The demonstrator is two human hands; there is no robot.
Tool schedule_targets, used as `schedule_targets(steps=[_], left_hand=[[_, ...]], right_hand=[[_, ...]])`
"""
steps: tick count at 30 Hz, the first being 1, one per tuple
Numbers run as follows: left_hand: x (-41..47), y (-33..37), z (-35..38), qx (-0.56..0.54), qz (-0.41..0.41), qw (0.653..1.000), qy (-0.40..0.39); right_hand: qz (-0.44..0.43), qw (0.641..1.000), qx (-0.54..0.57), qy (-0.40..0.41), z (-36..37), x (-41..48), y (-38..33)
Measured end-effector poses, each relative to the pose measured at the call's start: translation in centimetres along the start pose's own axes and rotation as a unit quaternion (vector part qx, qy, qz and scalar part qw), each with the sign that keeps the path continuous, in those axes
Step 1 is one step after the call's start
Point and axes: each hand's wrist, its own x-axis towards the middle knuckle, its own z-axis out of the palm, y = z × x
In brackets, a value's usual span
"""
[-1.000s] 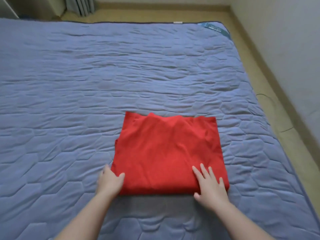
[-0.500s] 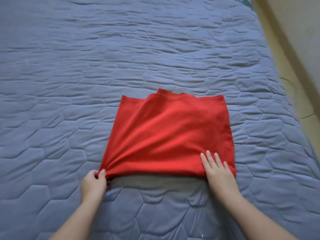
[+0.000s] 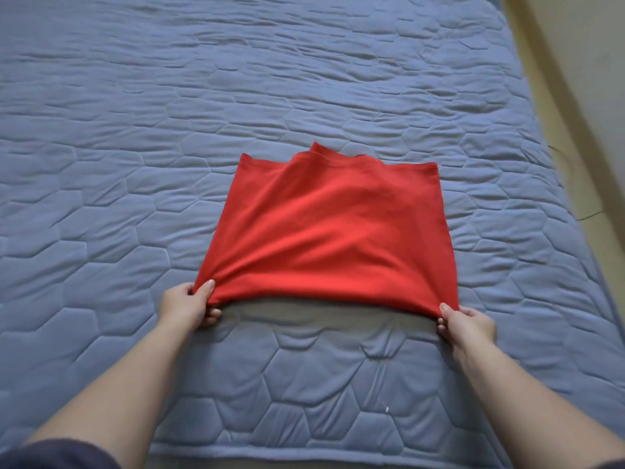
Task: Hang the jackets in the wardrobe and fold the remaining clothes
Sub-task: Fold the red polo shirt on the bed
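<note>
**Folded red T-shirt held at its two near corners**

A folded red T-shirt (image 3: pixel 331 238) lies near the middle of a bed covered by a blue quilted mattress pad (image 3: pixel 135 164). Its neckline is at the far edge, toward 12 o'clock.

The left hand (image 3: pixel 187 308) grips the near left corner, thumb on top of the cloth and fingers curled beneath. From this hand the shirt spreads toward 1 o'clock.

The right hand (image 3: pixel 468 328) pinches the near right corner in the same way, thumb above and fingers under. From this hand the shirt spreads toward 11 o'clock.

Between the two hands the near edge of the shirt stands just clear of the bed, and a dark band of shadow lies under it. The far edge rests on the pad. Creases fan out across the cloth from the left corner.

A dark sleeve (image 3: pixel 57 455) shows at 7 o'clock. A strip of tan floor (image 3: pixel 558 130) runs along the bed's 3 o'clock side, with a thin dark cable (image 3: pixel 588 216) lying on it.
</note>
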Motion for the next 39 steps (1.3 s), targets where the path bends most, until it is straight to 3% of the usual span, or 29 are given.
schedule_targets(steps=[9,14,17,20,22,25,28,31,34,36,39], left_hand=[[-9.7,-7.6,-6.4,0.075,-0.096,0.993,0.01],[-12.9,-10.2,-7.8,0.302,-0.076,0.95,0.009],[-12.6,-7.2,-6.7,0.32,-0.086,0.943,-0.041],[-9.9,-4.5,-5.3,0.414,-0.055,0.908,0.011],[-7.1,-2.7,-4.0,0.374,-0.028,0.927,0.023],[-2.5,0.2,-1.2,0.182,-0.006,0.983,-0.015],[0.8,2.2,1.0,0.076,-0.009,0.996,-0.054],[3.5,3.4,2.0,0.065,0.055,0.996,-0.037],[5.4,4.8,1.5,0.084,0.168,0.981,0.041],[6.4,5.6,1.4,0.12,0.194,0.971,0.073],[6.9,6.7,2.5,0.151,0.193,0.965,0.096]], right_hand=[[0.022,0.992,-0.122,-0.003,-10.4,-5.0,7.5],[0.064,0.972,-0.215,-0.076,-13.3,-7.1,10.5],[0.005,0.919,-0.374,-0.122,-12.1,-5.8,8.6],[-0.054,0.909,-0.394,-0.128,-9.9,-4.6,5.8],[-0.076,0.928,-0.345,-0.121,-7.8,-3.5,3.6],[-0.065,0.957,-0.255,-0.119,-4.3,-1.3,0.4],[-0.073,0.97,-0.212,-0.091,-0.8,1.4,-2.2],[-0.11,0.979,-0.146,-0.095,2.1,3.6,-4.0],[-0.198,0.974,-0.109,-0.008,3.0,4.9,-5.4],[-0.224,0.964,-0.135,0.048,2.7,5.6,-5.6],[-0.223,0.955,-0.188,0.061,3.0,6.2,-4.9]])
